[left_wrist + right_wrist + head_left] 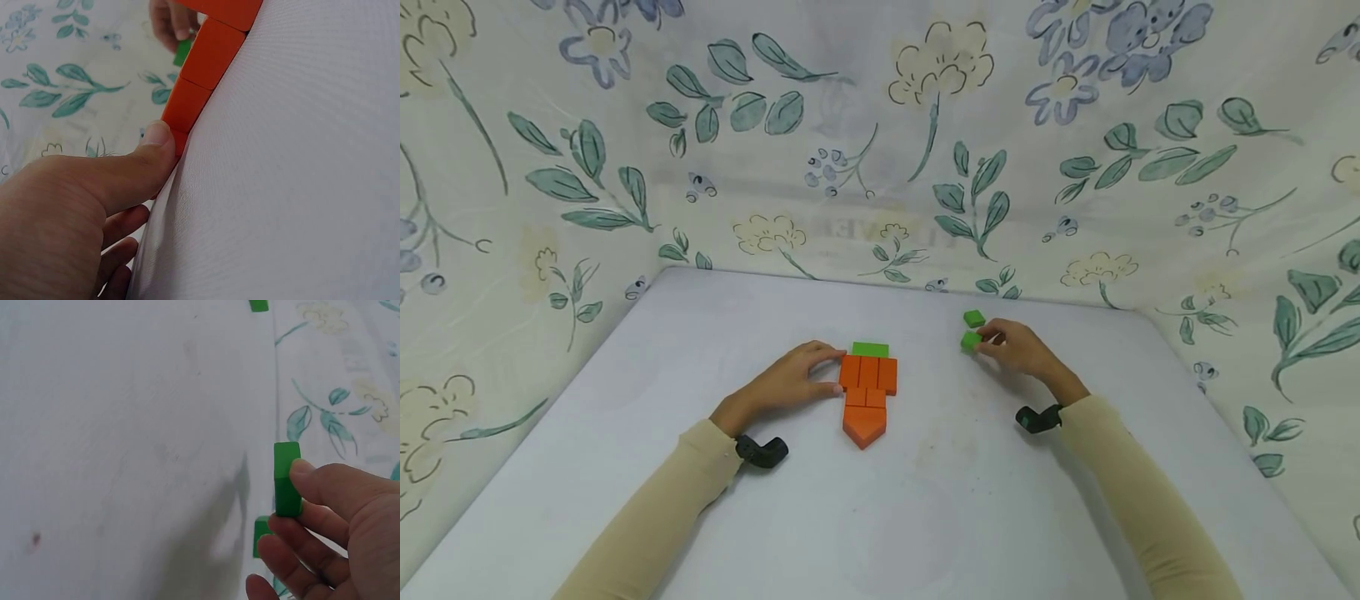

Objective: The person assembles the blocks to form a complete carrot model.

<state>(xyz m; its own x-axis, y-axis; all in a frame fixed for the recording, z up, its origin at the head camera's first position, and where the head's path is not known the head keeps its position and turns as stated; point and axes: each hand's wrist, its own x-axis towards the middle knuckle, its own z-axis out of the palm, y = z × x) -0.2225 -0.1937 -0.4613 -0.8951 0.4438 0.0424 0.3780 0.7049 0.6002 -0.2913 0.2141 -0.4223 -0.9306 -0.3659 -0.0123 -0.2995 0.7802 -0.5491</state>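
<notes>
Orange blocks (868, 373) lie flush together on the white table, with a pointed orange block (864, 427) at the near end. Against their far edge sits a green block (870, 350). My left hand (786, 377) rests at the left side of this group, thumb and forefinger spread and fingertips at the orange edge. In the left wrist view, the thumb (156, 134) touches an orange side face. Over to the right, my right hand (1018, 346) pinches a green block (287, 478) between thumb and fingers. Just beyond it is another green block (974, 318).
The white table (925, 517) meets a flowered cloth backdrop (850, 167) along its far edge and sides. Black curved wrist pieces (762, 452) sit at both sleeve cuffs, low over the table. Beige sleeves (655, 508) reach in from the near side.
</notes>
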